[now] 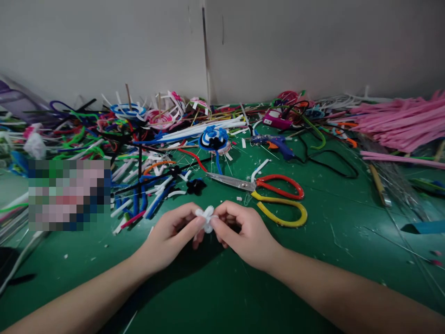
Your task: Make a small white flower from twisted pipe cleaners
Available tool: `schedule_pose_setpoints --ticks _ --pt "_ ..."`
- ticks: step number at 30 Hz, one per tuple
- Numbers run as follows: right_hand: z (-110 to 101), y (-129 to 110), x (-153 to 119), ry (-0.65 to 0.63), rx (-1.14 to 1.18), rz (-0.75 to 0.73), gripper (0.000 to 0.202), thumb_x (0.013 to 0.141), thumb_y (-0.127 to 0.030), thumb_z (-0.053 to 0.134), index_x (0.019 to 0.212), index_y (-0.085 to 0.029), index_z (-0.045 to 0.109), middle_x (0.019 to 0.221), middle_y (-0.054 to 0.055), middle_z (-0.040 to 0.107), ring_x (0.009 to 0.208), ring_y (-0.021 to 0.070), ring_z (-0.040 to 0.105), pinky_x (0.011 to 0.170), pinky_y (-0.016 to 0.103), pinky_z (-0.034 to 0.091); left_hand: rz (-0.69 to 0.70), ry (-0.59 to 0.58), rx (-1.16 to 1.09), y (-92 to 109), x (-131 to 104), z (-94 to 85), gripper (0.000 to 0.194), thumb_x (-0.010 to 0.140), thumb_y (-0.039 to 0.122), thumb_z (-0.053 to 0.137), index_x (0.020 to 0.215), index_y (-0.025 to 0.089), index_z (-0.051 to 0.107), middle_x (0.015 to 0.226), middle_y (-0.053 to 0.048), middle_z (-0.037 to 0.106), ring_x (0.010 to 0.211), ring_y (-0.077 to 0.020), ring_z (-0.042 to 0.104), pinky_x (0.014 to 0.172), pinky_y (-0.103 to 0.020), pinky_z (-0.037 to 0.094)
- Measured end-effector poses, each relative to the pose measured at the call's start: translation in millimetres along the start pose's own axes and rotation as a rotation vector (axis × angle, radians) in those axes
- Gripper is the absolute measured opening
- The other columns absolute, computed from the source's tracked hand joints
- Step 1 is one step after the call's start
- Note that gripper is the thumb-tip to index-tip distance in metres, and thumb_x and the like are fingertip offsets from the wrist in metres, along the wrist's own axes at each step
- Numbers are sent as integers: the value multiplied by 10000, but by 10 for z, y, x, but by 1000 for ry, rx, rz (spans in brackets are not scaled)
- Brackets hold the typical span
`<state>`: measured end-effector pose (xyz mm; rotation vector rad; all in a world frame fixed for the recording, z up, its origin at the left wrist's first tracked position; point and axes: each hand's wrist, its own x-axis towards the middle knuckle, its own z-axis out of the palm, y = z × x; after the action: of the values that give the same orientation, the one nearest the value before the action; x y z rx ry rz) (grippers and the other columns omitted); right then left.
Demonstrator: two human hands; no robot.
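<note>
Between my fingertips, just above the green table [215,287], is a small fuzzy white pipe-cleaner flower [207,218] with rounded petals. My left hand [177,227] pinches it from the left with thumb and fingers. From the right, my right hand [239,229] pinches its other side. Beyond the hands lie scissors [250,185] with one red and one yellow handle loop, blades pointing left. A black pipe-cleaner flower [196,186] rests on the table a little past my left hand. Behind it sits a blue, white and black pipe-cleaner piece [213,138] with a blue stem.
Loose pipe cleaners [139,185] in many colours crowd the left and back. A blue glue gun [274,144] with a black cord lies beyond the scissors. Pink pipe cleaners [403,120] are heaped at right, near a wooden-handled tool [379,185]. A grey wall [278,51] closes the back.
</note>
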<state>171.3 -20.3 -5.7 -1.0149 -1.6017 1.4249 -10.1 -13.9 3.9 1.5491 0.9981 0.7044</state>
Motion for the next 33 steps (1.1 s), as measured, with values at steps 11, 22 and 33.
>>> schedule_pose_setpoints --ticks 11,22,33 --pt "-6 -15 -5 -16 -53 14 134 869 -279 500 794 -174 533 632 -31 509 542 77 484 503 202 393 -14 -3 43 7 17 2 214 909 290 450 755 169 538 562 62 535 500 -72 530 530 -185 415" --pt "-14 -12 2 -65 -162 5 150 881 -277 468 784 -176 521 616 -37 505 544 76 477 513 200 366 -23 -13 75 9 23 -1 222 909 283 449 738 172 539 553 63 542 504 -70 535 527 -173 414" --pt "-13 -59 -11 -73 -206 -76 138 861 -221 492 811 -134 587 632 -35 520 546 59 451 521 184 343 -1 10 15 2 9 -58 271 908 292 457 691 174 568 546 45 561 515 -78 541 538 -171 426"
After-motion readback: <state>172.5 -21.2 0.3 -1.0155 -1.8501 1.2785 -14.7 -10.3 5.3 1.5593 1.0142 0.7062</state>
